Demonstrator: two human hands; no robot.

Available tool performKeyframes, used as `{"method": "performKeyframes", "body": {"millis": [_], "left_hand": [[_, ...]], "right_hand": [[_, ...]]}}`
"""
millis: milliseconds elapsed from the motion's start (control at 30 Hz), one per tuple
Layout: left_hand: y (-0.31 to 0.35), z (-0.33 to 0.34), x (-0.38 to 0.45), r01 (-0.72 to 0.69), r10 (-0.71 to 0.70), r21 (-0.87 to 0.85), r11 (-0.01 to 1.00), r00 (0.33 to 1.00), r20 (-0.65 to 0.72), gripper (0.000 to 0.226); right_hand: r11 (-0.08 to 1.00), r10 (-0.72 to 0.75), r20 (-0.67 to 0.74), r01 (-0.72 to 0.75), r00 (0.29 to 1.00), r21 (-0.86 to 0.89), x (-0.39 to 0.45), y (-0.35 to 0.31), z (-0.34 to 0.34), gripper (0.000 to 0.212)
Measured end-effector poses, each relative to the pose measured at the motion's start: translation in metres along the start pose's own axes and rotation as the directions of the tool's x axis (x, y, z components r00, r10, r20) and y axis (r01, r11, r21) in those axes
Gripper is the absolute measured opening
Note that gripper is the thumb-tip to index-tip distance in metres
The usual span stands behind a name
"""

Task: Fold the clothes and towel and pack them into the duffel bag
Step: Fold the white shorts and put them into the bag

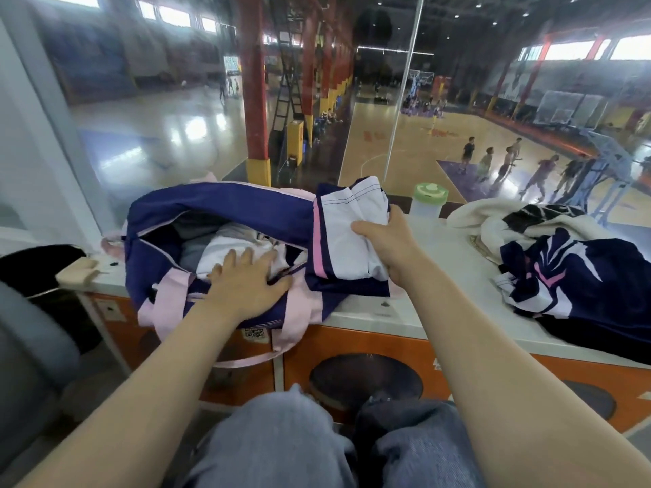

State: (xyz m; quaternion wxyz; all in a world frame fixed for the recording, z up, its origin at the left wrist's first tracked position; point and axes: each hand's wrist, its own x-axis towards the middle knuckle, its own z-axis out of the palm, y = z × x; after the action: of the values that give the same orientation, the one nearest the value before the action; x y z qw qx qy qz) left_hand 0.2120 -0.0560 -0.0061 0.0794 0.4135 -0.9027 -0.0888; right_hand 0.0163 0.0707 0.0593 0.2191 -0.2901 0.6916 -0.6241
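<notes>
The desk (415, 313) carries an open navy-and-pink duffel bag (211, 213) holding folded white clothes (225, 251). The left hand (246, 281) presses flat on them. The right hand (384, 248) grips folded navy-white shorts (338, 248) just beside the bag. A towel (493, 220) and jersey (577, 276) lie heaped at right.

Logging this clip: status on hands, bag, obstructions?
Left hand flat on duffel bag contents. Right hand grips folded shorts beside opening. Nothing blocking.

Glass pane (405, 100) over glossy basketball court (398, 142), red columns (255, 100).
</notes>
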Motion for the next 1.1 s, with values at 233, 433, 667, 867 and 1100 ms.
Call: {"method": "performKeyframes", "body": {"millis": [233, 433, 667, 867, 1100], "left_hand": [[0.025, 0.024, 0.006, -0.159, 0.156, 0.019, 0.987, 0.981, 0.118, 0.07], [0.046, 0.035, 0.014, -0.135, 0.161, -0.356, 0.924, 0.986, 0.044, 0.087], [0.059, 0.035, 0.022, -0.152, 0.272, -0.646, 0.748, 0.958, 0.09, 0.086], [0.032, -0.01, 0.006, -0.365, 0.396, -0.344, 0.865, 0.918, 0.022, 0.053], [-0.062, -0.028, -0.011, -0.108, 0.14, 0.163, 0.981, 0.97, -0.2, 0.038]], "right_hand": [[0.999, -0.019, 0.002, 0.019, 1.0, -0.026, 0.003, -0.001, 0.004, 0.037], [0.999, -0.016, 0.003, 0.016, 1.0, -0.037, 0.003, -0.002, 0.006, 0.04], [0.998, -0.007, 0.023, 0.008, 1.0, -0.06, -0.001, -0.002, 0.006, 0.037], [0.999, 0.047, 0.044, -0.046, 0.998, -0.014, 0.001, -0.003, 0.01, 0.04], [0.956, -0.01, 0.211, 0.072, 0.977, -0.285, 0.001, -0.009, 0.045, 0.045]]}}
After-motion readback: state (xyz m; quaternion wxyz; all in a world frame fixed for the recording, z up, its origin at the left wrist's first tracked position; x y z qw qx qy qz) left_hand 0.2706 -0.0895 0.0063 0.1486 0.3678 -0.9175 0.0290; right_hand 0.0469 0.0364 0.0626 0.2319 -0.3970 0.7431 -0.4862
